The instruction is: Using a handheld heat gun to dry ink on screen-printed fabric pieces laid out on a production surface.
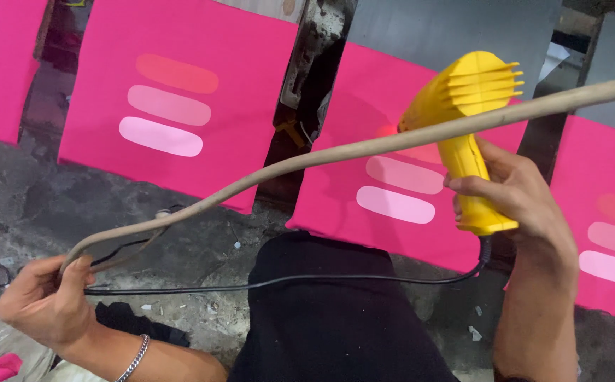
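- Clearly, the right hand (516, 194) is wrapped around the grip of a yellow heat gun (470, 120), fingers closed tight on the handle.
- Its body is bright yellow plastic with ribbed vents at the rear; the nozzle points at a pink fabric panel (392, 177) just beneath it, and a red glow shows at the nozzle.
- That panel bears three rounded bars, shading from pink-orange to near white.
- A thin black cord (286, 281) runs from the handle's base to the left hand (42, 301).
- Its fingers are curled shut on the cord and a thick beige hose (321, 154), which arcs up across the heat gun.
- A silver bracelet (135, 359) circles the left wrist.
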